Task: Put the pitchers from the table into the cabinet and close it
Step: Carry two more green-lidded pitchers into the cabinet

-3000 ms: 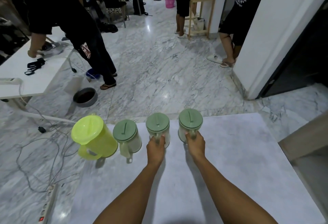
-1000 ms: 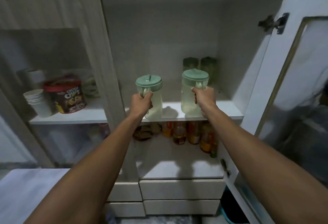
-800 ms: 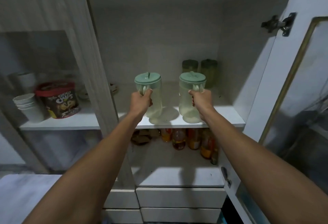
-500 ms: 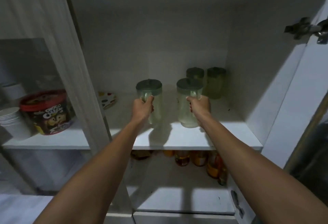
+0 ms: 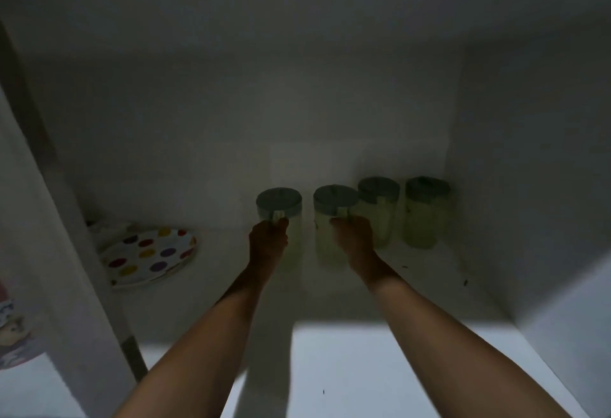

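Both my arms reach deep into the dim cabinet over its white shelf [image 5: 413, 345]. My left hand [image 5: 268, 239] grips the handle of a clear pitcher with a green lid [image 5: 279, 201]. My right hand [image 5: 352, 235] grips the handle of a second green-lidded pitcher [image 5: 334, 201] just to its right. Both pitchers stand upright near the back of the shelf. Two more green-lidded pitchers [image 5: 378, 192] [image 5: 426, 209] stand behind and to the right, close to the right wall.
A white plate with coloured dots [image 5: 147, 254] lies at the shelf's left back corner. The wooden divider post [image 5: 66, 219] bounds the compartment on the left, the white side wall [image 5: 529, 186] on the right. The cabinet door is out of view.
My hands have pushed both pitchers further back on the shelf, next to the two at the rear. The view has moved closer in and grown darker.
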